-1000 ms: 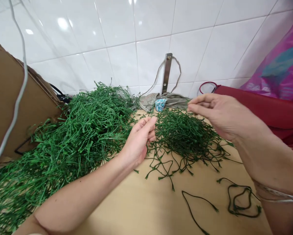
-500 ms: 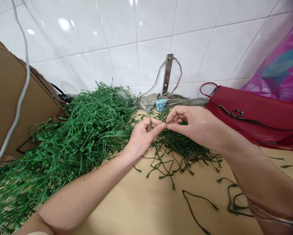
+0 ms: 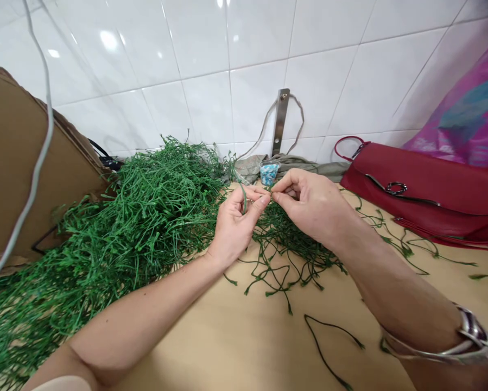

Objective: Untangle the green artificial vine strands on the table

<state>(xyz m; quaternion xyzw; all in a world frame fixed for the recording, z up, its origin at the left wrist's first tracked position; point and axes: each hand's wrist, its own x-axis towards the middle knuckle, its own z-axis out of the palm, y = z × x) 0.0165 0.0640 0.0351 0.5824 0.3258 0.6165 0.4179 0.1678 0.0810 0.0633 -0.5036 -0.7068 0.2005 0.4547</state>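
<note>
My left hand (image 3: 236,220) pinches a thin green artificial vine strand (image 3: 244,199) between thumb and fingers. My right hand (image 3: 304,203) faces it from the right, its fingertips pinched on a fine strand close to my left fingertips. Below both hands lies a darker tangle of green strands (image 3: 284,247). A much larger heap of bright green artificial vines (image 3: 158,201) spreads left of my left hand. A loose dark strand (image 3: 325,342) lies on the wooden tabletop (image 3: 211,336) in front.
A red handbag (image 3: 423,190) lies at the right, with thin strands scattered before it. Behind are a grey cloth (image 3: 309,170), a small blue-and-white cup (image 3: 268,174) and a metal bracket (image 3: 280,122) on white tile. Cardboard (image 3: 19,163), a white cable (image 3: 40,130) and a pink bag (image 3: 459,130) border the view.
My hands have come together above the tangle, and my right arm has moved left, uncovering the red handbag and scattered strands. The tangle now sits lower and flatter.
</note>
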